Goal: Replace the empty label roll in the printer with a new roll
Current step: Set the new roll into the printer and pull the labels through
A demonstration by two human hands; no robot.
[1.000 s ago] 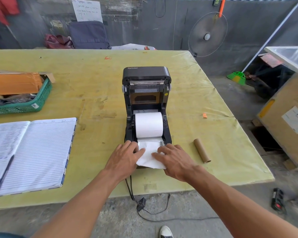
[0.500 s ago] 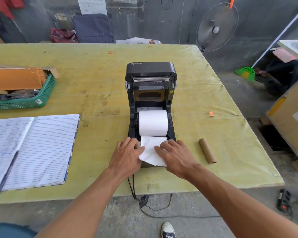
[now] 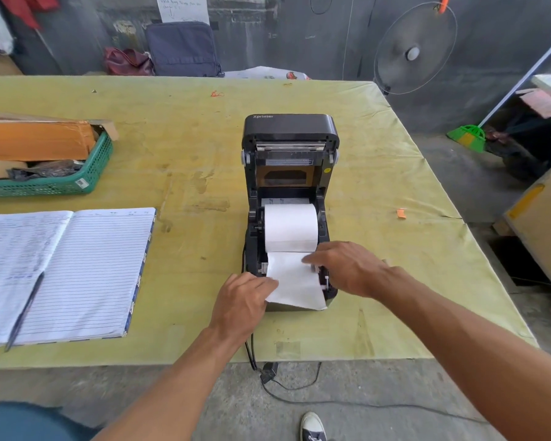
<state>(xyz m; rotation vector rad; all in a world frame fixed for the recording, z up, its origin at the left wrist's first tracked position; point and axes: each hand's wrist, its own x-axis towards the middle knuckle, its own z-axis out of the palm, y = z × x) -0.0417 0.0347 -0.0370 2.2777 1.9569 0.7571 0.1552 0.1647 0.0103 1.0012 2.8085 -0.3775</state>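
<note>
A black label printer (image 3: 289, 128) stands on the table with its lid swung up and back. A white label roll (image 3: 290, 229) lies in its open bay, and a strip of paper (image 3: 295, 281) runs from it over the front slot. My left hand (image 3: 240, 302) pinches the strip's left edge near the printer's front corner. My right hand (image 3: 347, 268) rests on the strip's right side, fingertips pressing by the right paper guide. The empty cardboard core is hidden behind my right hand.
An open lined notebook (image 3: 77, 272) with a pen (image 3: 23, 313) lies at the left. A green basket (image 3: 77, 183) with cardboard stands at the far left. The printer's cable (image 3: 252, 351) hangs over the table's front edge. A fan (image 3: 414, 52) stands behind the table.
My right hand has shifted up and right onto the paper guide side, covering the cardboard core. My left hand has slid down to the strip's lower left edge.
</note>
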